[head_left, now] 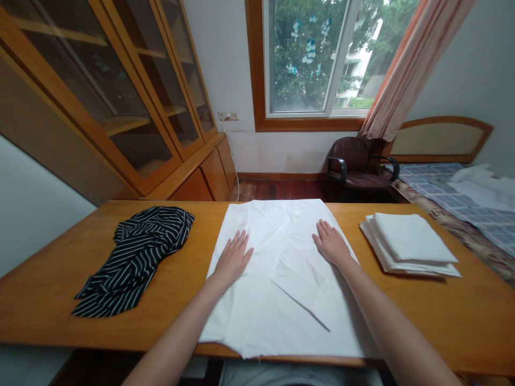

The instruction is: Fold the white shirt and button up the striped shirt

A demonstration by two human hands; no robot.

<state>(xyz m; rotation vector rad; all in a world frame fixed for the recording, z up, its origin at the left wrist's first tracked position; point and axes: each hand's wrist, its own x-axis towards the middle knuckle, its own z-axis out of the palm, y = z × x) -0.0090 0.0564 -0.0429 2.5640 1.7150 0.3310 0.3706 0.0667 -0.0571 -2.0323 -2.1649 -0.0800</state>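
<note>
A white cloth garment [261, 300] lies spread over the middle of the wooden table, reaching from the far edge to just past the near edge. Its exact kind is hard to tell; a dark slit or fold line runs slantwise across its lower right. My left hand [234, 256] rests flat on its left side, fingers stretched out. On the upper right of the cloth lies my right hand [332, 241], also flat with fingers extended. Small wrinkles show between the two hands. Neither hand grips the fabric.
A black-and-white striped garment [140, 257] lies bunched on the table [48, 279] at left. Folded white cloths [414, 238] are stacked at right. Beyond stand a glass-door cabinet [161, 161], a brown armchair [354, 161], a bed [450, 187] and a curtained window [309, 59].
</note>
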